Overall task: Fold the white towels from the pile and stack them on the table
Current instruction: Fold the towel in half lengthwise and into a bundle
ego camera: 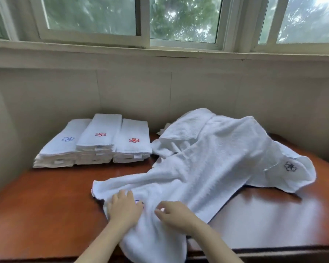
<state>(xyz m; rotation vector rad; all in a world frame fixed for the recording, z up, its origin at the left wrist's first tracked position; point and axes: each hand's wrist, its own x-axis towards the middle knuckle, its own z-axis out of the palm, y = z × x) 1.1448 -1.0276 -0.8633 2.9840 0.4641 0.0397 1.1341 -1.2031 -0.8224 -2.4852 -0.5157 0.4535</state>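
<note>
A white towel (179,179) lies stretched across a brown desk (46,205), running from the far right corner down to the near edge, where its end hangs over. Two hands rest on it near that edge. The left hand (124,207) lies flat on the cloth with fingers fairly straight, released and pressing down. A small stitched emblem (139,201) peeks out just beside its fingers. The right hand (174,212) sits just to the right, also on the towel, with fingers curled down onto the cloth; whether it pinches a fold cannot be told.

At the far right corner the towel joins a loose pile (226,133) of crumpled white towels; how many are in it cannot be counted. One of them spills toward the right edge and bears a dark flower mark (290,166).

At the far left corner stand three stacks (101,141) of folded white towels, side by side and touching. The left stack's top towel shows one blue flower; the middle and right stacks each show one red flower. The middle stack is the tallest.
</note>
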